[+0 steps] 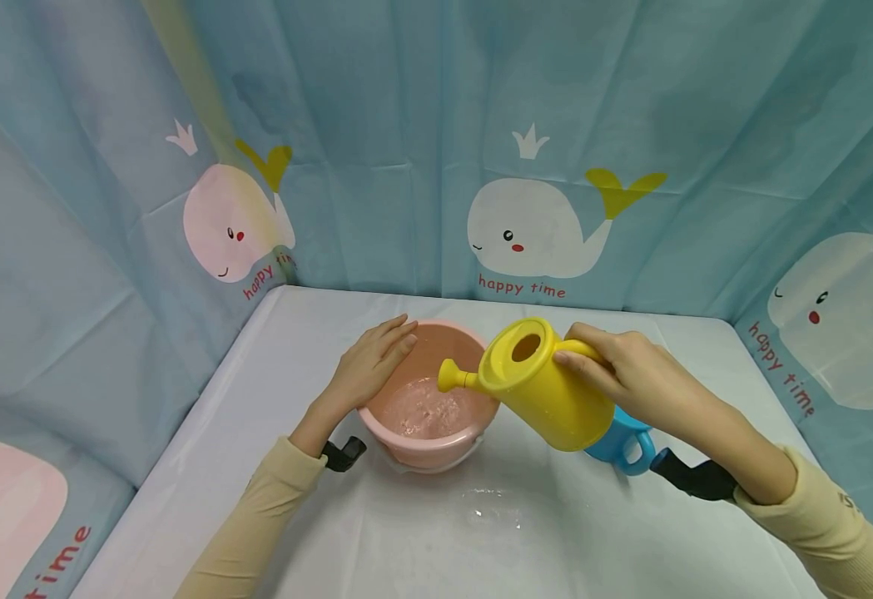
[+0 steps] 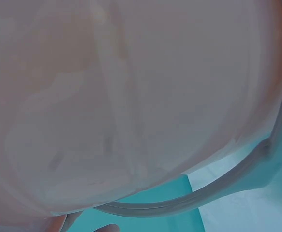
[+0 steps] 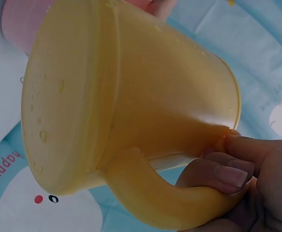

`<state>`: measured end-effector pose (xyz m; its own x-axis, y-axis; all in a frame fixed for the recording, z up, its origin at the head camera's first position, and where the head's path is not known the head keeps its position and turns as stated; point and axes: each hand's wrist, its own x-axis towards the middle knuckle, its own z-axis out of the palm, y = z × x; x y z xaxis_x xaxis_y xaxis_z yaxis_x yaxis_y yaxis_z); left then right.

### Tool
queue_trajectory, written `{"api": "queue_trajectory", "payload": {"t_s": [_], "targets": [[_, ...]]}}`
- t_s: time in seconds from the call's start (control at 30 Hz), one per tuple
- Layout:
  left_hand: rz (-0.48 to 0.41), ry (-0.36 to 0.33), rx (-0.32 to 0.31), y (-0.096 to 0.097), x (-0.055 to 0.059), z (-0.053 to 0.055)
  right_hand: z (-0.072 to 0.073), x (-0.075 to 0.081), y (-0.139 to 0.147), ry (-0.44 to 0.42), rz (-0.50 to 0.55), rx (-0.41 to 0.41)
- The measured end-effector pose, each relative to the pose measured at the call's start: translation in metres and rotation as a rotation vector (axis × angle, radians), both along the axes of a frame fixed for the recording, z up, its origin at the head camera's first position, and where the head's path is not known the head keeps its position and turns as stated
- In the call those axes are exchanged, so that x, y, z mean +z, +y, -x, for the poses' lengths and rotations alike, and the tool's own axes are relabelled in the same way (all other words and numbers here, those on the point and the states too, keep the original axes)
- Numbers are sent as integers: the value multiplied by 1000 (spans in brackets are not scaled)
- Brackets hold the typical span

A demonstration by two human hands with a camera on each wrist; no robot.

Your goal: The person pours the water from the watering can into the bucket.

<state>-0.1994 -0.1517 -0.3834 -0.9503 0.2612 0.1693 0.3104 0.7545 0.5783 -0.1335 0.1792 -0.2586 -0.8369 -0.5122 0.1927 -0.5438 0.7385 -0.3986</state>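
The person's left hand extends forward, fingers looking fairly straight, though their underside is hidden; the right hand curls its fingers in a grip.

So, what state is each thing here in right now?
Bucket: upright, holding some rippled water
Watering can: held up in the right grip, tilted, spout over the bucket
Left grip: touching the bucket
Cup: partly hidden behind the watering can, contents not visible
Table: wet near the bucket
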Motion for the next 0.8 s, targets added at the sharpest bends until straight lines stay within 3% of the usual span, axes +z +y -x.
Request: {"api": "queue_trajectory", "payload": {"t_s": [0.8], "targets": [[2,-7,-2,0,1,0,1,2,0,7,-22,0]]}}
